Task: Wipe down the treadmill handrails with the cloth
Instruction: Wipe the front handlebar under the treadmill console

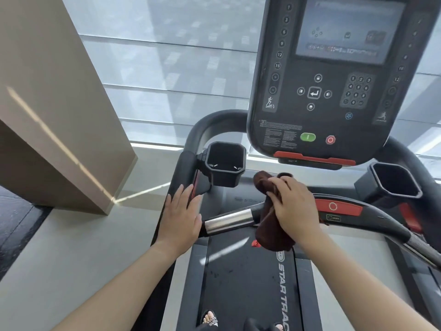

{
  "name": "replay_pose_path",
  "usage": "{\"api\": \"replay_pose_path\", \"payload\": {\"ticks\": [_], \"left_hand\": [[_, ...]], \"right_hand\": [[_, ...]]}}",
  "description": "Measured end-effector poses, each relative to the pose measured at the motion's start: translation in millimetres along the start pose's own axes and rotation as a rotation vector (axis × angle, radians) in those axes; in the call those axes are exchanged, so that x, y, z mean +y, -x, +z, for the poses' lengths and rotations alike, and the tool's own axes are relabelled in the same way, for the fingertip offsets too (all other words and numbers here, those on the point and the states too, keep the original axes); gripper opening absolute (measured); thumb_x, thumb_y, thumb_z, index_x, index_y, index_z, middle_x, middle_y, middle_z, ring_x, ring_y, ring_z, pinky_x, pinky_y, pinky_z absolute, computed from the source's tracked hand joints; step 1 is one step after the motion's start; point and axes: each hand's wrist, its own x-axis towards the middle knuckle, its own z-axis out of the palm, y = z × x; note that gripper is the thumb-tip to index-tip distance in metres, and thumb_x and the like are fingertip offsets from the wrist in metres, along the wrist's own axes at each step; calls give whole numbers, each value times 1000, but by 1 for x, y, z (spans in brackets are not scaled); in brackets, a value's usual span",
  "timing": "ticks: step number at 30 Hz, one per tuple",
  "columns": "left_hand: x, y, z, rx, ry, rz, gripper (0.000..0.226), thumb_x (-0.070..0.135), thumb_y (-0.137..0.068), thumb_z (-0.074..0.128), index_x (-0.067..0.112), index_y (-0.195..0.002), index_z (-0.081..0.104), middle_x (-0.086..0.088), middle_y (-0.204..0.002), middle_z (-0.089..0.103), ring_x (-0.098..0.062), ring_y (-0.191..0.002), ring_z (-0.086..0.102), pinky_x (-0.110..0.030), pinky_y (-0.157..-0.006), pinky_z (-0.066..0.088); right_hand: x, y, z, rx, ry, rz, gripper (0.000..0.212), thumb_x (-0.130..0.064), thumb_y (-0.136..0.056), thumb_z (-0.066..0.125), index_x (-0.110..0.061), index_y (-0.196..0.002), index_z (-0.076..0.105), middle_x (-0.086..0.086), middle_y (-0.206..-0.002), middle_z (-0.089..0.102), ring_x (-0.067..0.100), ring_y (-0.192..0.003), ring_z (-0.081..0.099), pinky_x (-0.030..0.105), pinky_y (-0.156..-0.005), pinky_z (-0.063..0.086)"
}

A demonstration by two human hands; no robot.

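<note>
A dark brown cloth (270, 231) is draped over the treadmill's front crossbar (372, 217), just right of its silver grip sensor (228, 222). My right hand (294, 209) presses down on the cloth and grips it against the bar. My left hand (181, 213) lies flat with fingers spread on the black left handrail (185, 168), holding nothing. The right handrail (424, 249) runs off toward the lower right edge.
The console (334, 75) with screen, keypad, green and red buttons looms above the bar. Cup holders sit at left (225, 163) and right (393, 180). A beige pillar (55, 103) stands at the left. The belt (248, 283) and my sandalled foot (210, 318) are below.
</note>
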Motion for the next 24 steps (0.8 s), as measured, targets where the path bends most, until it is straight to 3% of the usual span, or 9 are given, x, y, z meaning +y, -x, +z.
{"api": "replay_pose_path", "payload": {"ticks": [3,5,8,9,11,17,21,24], "left_hand": [[27,-16,7,-51,225,5,42,27,-93,39,14,-134,43,-5,-149,31,-21,-141,17,-42,-117,15],[49,-26,13,-99,389,20,38,29,-95,38,14,-128,50,-3,-140,43,-19,-134,31,-36,-113,23],[71,-33,23,-173,469,55,30,36,-96,28,25,-94,56,2,-97,60,-21,-100,54,-36,-86,42],[73,-34,26,-190,431,58,33,40,-95,21,28,-81,49,4,-81,55,-23,-88,54,-38,-73,41],[71,-36,30,-201,354,60,38,46,-92,11,25,-72,35,4,-68,45,-23,-71,49,-36,-60,34],[71,-35,33,-126,289,68,41,47,-88,3,22,-71,31,2,-57,39,-22,-59,42,-34,-51,24],[70,-33,35,-85,300,70,42,48,-89,4,24,-71,33,4,-58,40,-18,-58,42,-33,-51,25],[69,-33,37,-74,283,76,43,49,-90,4,24,-71,34,5,-58,41,-16,-57,43,-32,-49,26]], "right_hand": [[6,-10,-4,23,-49,170,28,-23,-88,57,-15,-115,59,11,-112,60,35,-99,53,43,-84,42],[-4,-10,-1,-30,-28,109,27,-27,-87,58,-18,-112,60,7,-109,61,33,-98,54,42,-84,42],[-3,5,1,-43,-10,-38,27,-29,-84,63,-20,-109,61,4,-108,61,29,-98,54,41,-84,43],[3,10,0,-24,-17,-65,27,-29,-83,64,-20,-109,61,3,-109,61,29,-99,54,42,-84,44],[14,13,-1,21,-43,-74,27,-26,-83,65,-17,-108,61,6,-111,60,30,-101,54,44,-86,46],[9,-14,2,-3,-87,165,26,-29,-85,60,-17,-108,63,3,-106,62,28,-100,55,39,-90,41],[4,5,6,60,-53,138,34,-50,-79,54,-24,-99,63,-2,-107,59,24,-101,51,39,-89,42],[2,16,13,121,0,96,33,-51,-77,59,-24,-95,63,1,-110,57,27,-104,50,43,-90,43]]}}
